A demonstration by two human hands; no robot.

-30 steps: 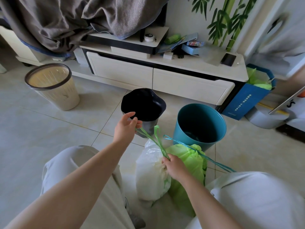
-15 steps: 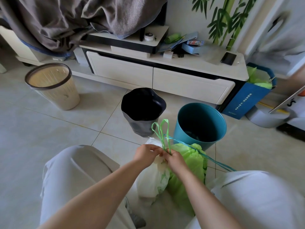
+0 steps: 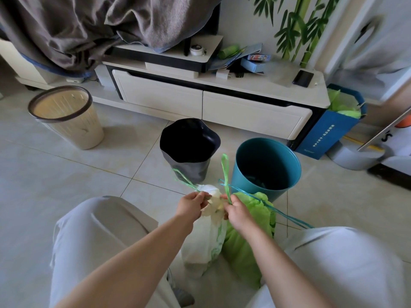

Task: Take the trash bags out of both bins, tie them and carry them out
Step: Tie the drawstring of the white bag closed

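Note:
A white trash bag (image 3: pixel 203 241) stands on the floor between my knees, its neck gathered. My left hand (image 3: pixel 192 205) pinches one green drawstring loop (image 3: pixel 184 178) at the neck; my right hand (image 3: pixel 235 211) holds the other green loop (image 3: pixel 225 174), which stands upright. A green trash bag (image 3: pixel 246 238) with a blue drawstring (image 3: pixel 278 211) lies to the right of the white one. Beyond them stand a teal bin (image 3: pixel 266 167) and a dark grey bin (image 3: pixel 189 147) lined with black.
A beige slatted bin (image 3: pixel 66 116) stands at the left. A white TV cabinet (image 3: pixel 211 103) with drawers runs along the back, a grey blanket above it. A blue bag (image 3: pixel 333 130) with green stuff sits at the right. My knees flank the bags.
My left hand came back from near the dark bin to the white bag's neck. The green loops, first held together, are now parted, one in each hand.

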